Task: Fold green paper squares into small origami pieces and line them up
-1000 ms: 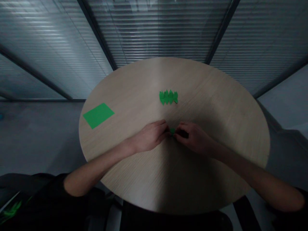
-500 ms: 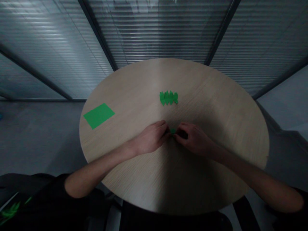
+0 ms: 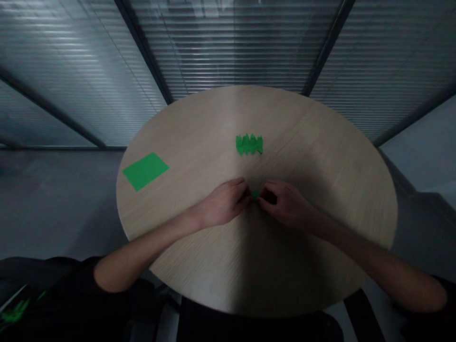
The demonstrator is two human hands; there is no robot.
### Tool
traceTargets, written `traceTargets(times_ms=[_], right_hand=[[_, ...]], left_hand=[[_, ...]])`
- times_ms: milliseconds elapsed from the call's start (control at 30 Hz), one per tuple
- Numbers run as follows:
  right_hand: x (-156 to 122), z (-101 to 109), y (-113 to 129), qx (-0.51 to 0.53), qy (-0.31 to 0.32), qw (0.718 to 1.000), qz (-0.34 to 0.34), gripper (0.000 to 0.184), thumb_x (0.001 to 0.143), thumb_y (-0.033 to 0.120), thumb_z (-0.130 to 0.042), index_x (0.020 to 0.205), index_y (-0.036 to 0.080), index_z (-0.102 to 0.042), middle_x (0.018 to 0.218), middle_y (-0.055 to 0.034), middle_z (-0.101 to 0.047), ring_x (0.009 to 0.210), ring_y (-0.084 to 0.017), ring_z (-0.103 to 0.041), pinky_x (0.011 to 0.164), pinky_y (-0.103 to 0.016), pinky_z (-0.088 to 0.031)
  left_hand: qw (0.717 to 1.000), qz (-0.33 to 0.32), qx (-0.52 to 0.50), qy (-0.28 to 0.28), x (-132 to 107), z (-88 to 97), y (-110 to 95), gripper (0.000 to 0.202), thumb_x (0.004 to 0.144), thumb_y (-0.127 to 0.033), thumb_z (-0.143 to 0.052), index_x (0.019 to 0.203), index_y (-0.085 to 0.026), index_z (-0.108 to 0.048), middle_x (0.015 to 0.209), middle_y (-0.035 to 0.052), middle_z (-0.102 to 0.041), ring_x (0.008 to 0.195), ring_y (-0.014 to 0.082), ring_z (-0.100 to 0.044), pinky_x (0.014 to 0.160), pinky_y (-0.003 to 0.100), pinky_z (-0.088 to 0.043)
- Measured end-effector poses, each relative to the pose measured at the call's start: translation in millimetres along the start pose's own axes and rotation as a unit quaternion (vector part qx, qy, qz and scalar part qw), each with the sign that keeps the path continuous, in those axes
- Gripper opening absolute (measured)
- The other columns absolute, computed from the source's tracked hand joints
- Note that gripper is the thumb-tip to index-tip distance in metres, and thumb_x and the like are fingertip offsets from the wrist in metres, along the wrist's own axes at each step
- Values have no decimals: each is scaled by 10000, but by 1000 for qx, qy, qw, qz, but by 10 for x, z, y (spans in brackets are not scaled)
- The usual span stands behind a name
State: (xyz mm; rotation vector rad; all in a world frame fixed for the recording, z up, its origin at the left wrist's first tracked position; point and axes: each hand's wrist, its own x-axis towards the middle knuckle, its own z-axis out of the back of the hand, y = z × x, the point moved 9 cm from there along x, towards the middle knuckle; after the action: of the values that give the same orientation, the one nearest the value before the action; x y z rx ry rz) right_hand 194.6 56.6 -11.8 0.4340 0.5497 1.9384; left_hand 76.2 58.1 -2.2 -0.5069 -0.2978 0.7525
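My left hand (image 3: 224, 202) and my right hand (image 3: 285, 202) meet near the middle of the round wooden table (image 3: 320, 156). Between their fingertips they pinch a small green folded paper piece (image 3: 255, 193), most of it hidden by the fingers. Both hands rest low on the tabletop with fingers curled. A row of several folded green paper pieces (image 3: 249, 144) lies on the table just beyond the hands.
A flat green paper sheet (image 3: 145, 170) lies near the table's left edge. Glass walls with horizontal blinds (image 3: 231, 42) stand behind the table. Something green shows dimly at the lower left corner (image 3: 14, 311).
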Motion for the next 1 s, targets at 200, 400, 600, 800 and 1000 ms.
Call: traceTargets(times_ms=[200, 400, 600, 800, 1000], right_hand=[[-29, 27, 24, -8, -22, 1000, 11, 159, 888, 189, -679, 785, 197, -558, 802, -29, -610, 728, -176, -554, 696, -314, -381], [-55, 69, -111, 11, -71, 997, -16, 240, 845, 286, -749, 990, 202, -578, 927, -60, -688, 812, -223, -630, 746, -349, -435], [-31, 51, -116, 44, -66, 997, -2, 331, 848, 278, -758, 1129, 204, -599, 942, -58, -723, 841, -236, -669, 799, -378, -470], [-31, 41, -132, 82, -59, 995, 4, 326, 850, 197, -735, 1155, 206, -620, 929, -45, -730, 800, -210, -666, 745, -345, -481], [-61, 109, -84, 92, -82, 991, 61, 184, 945, 236, -688, 1124, 216, -651, 988, -59, -718, 874, -216, -679, 814, -364, -528]], left_hand=[[1000, 5, -3, -11, 7, 6, 33, 166, 1000, -207, -576, 838, -171, -567, 814, 20, -554, 695, 165, -527, 645, 300, -431], [998, 31, -49, -30, 8, 24, 112, 75, 954, -193, -629, 900, -176, -580, 807, 3, -581, 676, 151, -525, 634, 287, -430], [992, -21, -108, -61, -8, 133, 122, 150, 969, -201, -634, 1113, -163, -654, 1020, 57, -613, 752, 146, -570, 680, 286, -506], [987, -140, -58, -50, -86, 82, 9, 232, 1036, -196, -562, 1204, -149, -714, 1182, 135, -649, 1075, 238, -658, 932, 377, -574], [980, -182, 22, -74, -120, 50, -28, 309, 1095, -256, -452, 1171, -127, -723, 1088, 137, -698, 979, 235, -685, 883, 375, -599]])
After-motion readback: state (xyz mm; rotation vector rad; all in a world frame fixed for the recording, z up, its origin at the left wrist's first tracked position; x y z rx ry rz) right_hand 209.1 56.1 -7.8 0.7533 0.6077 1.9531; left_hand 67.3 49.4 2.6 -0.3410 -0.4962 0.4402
